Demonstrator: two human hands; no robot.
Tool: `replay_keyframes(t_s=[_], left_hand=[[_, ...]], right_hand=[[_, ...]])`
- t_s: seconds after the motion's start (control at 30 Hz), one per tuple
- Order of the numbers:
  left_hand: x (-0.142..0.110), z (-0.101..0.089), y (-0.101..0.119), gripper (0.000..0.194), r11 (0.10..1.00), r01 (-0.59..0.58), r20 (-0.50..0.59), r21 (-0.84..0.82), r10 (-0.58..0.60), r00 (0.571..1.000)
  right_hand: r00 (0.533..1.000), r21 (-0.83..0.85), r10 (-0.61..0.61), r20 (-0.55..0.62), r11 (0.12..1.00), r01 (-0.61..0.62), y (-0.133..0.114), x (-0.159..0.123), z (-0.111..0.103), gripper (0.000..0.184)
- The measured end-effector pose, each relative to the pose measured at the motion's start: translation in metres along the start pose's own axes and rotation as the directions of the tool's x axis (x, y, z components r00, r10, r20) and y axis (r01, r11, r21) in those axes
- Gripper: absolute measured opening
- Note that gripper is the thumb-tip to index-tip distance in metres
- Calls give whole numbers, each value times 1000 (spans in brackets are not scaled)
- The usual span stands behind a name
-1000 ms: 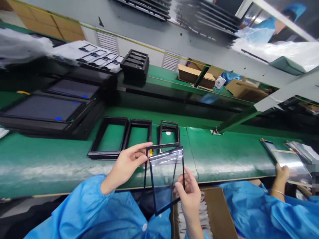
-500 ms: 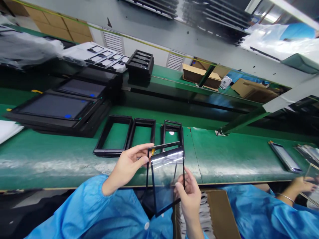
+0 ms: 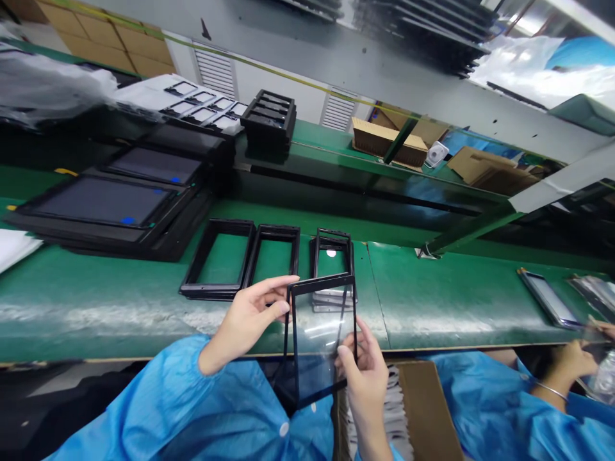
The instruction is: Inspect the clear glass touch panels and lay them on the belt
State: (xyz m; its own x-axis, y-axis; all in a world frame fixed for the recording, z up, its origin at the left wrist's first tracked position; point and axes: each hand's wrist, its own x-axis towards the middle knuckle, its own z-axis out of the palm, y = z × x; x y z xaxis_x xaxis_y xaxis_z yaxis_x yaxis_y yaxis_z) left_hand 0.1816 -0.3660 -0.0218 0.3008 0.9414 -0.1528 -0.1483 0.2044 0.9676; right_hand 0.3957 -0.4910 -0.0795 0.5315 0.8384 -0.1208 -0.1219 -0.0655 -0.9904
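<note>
- So the left hand (image 3: pixel 250 321) has the thin black frame (image 3: pixel 286 334) pinched along its left edge, thumb and fingertips closed on it.
- Right hand (image 3: pixel 364 368) is gripping the glass (image 3: pixel 317 358), thumb on the front near the right edge, and you can see fingers through it. Can't tell if those fingers touch the frame too.
- Glass is clear with a black border, tilted up over the near edge of the tabletop (image 3: pixel 432 291), right in front of the frame. Their top edges pretty much line up; can't tell whether they're touching.
- Just beyond the hands, three piles of black frames (image 3: pixel 207 290) sit on the green tabletop, the right one partly seen through the glass.
- Dark screens (image 3: pixel 103 202) are stacked off to the left.
- Open carton (image 3: pixel 425 410) below, next to the right hand.
- Co-worker's hand (image 3: pixel 571 362) way over right, kinda blurry.
</note>
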Motion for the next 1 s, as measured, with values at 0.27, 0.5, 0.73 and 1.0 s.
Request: replay_keyframes(t_s=[0.27,0.5,0.73,1.0], left_hand=[[-2,3,-1,55,997,50,5,-51,-49,999],[-1,1,-6,59,995,75,14,-64,-74,997],[-1,3,-9,63,995,60,15,-80,-59,998],[-3,4,-9,62,994,70,7,-81,-70,998]], right_hand=[[1000,-29,-2,8,1000,2,-1,-3,3,64],[998,-34,55,9,998,-54,-5,-4,5,72],[998,-51,66,-1,997,-66,-11,-6,8,67],[999,-106,31,-13,994,-32,-2,-9,6,67]])
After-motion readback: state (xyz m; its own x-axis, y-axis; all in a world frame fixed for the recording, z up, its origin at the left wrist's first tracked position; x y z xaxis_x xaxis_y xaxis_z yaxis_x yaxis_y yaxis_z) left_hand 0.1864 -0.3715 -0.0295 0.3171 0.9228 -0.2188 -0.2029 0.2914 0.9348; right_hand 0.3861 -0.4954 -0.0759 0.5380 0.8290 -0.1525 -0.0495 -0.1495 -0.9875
